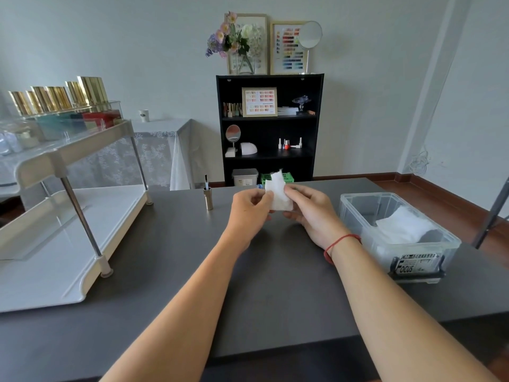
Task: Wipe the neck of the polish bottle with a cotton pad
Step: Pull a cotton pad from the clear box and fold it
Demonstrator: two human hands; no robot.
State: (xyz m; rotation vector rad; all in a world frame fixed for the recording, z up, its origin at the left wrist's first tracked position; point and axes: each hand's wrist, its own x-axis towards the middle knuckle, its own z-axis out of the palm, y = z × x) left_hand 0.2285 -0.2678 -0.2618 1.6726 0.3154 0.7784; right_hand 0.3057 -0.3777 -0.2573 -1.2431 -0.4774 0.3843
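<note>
Both my left hand (249, 206) and right hand (308, 208) pinch the cotton pad (279, 195); the upright polish bottle (208, 199) stands near the desk's (165, 271) far edge, nearer my left.

Pale grey-green walls (110, 37) close the far side. A black open-shelved bookcase (270, 128) stands against them, reddish-brown wooden flooring (440, 194) to its right, a lace-draped table (157, 150) left.

**Surroundings, keyed to the black bookshelf**

Black bookshelf (270, 128) against far wall. On top: flower vase (242, 45), round mirror (309, 37). Left of it: white two-tier rack (68, 205) holding gold boxes (57, 97). Right, nearer: clear plastic bin (399, 238) on grey table (248, 285).
</note>
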